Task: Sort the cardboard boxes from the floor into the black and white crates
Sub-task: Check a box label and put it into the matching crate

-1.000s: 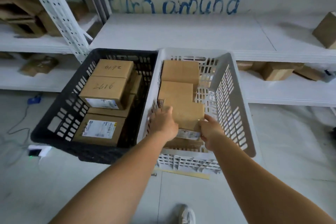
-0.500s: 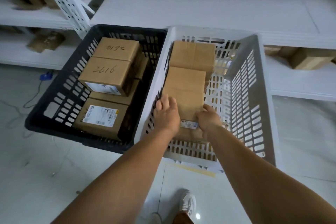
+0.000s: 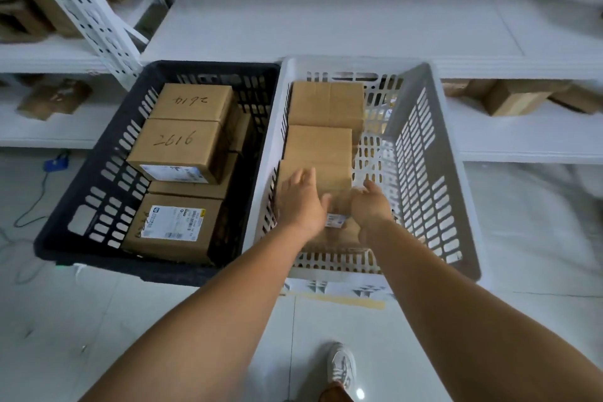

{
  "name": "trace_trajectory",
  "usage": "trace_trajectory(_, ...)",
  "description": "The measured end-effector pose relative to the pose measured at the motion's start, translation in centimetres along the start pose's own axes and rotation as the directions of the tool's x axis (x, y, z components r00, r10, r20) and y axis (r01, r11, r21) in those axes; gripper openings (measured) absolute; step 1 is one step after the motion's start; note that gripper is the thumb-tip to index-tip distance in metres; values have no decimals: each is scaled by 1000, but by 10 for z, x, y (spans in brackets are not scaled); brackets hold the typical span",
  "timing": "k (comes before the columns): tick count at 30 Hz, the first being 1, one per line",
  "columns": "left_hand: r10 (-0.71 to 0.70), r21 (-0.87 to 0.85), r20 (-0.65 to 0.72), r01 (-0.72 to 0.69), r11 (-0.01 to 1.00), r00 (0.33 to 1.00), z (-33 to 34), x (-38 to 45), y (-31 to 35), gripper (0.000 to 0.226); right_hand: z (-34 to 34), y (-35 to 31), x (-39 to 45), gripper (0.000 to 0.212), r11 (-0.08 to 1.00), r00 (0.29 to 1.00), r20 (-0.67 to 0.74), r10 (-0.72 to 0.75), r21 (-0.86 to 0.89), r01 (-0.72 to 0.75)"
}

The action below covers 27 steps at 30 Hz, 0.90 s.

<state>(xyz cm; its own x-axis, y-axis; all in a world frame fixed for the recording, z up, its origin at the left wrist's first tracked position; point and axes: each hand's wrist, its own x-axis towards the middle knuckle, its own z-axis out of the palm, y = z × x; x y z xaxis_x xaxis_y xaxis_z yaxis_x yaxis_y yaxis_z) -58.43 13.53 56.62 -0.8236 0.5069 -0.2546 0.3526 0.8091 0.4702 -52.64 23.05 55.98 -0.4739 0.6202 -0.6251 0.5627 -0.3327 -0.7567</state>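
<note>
Hands meet over the nearest brown cardboard box point(image 3: 315, 178), which lies inside the white slotted plastic crate point(image 3: 421, 153) at its near end, in line with two more plain brown boxes point(image 3: 326, 104) stacked along the crate's left wall; packing them in a row against that wall seems meant to leave the right half free. The left hand point(image 3: 301, 202) lies on the box's top with fingers straight and slightly spread, flat on the cardboard rather than gripping. The right hand point(image 3: 370, 204) sits at the box's near right corner, fingers loosely extended and apart, apparently just beside the cardboard; blur hides whether they touch it. Judging by these slack fingers, the box is set down and being let go. The black slotted plastic crate point(image 3: 98, 179) alongside holds labelled boxes point(image 3: 182, 147), two with handwritten numbers, suggesting marked boxes go there.
</note>
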Motion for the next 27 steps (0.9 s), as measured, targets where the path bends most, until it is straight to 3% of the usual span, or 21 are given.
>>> trace_trajectory(5, 76, -291, -56, -89, 953, 996, -8, -36, 34, 53, -29, 0, -50, 35, 984, 968, -195, -158, 53, 171)
trace_trajectory(14, 341, -490, 6, -294, 820, 940, 13, -125, 90, 45, -103, 45, -143, 19, 940, 833, -535, -141, 191, 282)
trace_trajectory(20, 474, -580, 142, -315, 751, 869, 45, -185, 126, 46, -154, 86, -186, 22, 913, 796, -605, 9, 329, 240)
trace_trajectory(27, 486, -586, 275, -256, 769, 829, 93, -217, 163, 50, -212, 129, -196, 22, 878, 776, -618, 125, 433, 203)
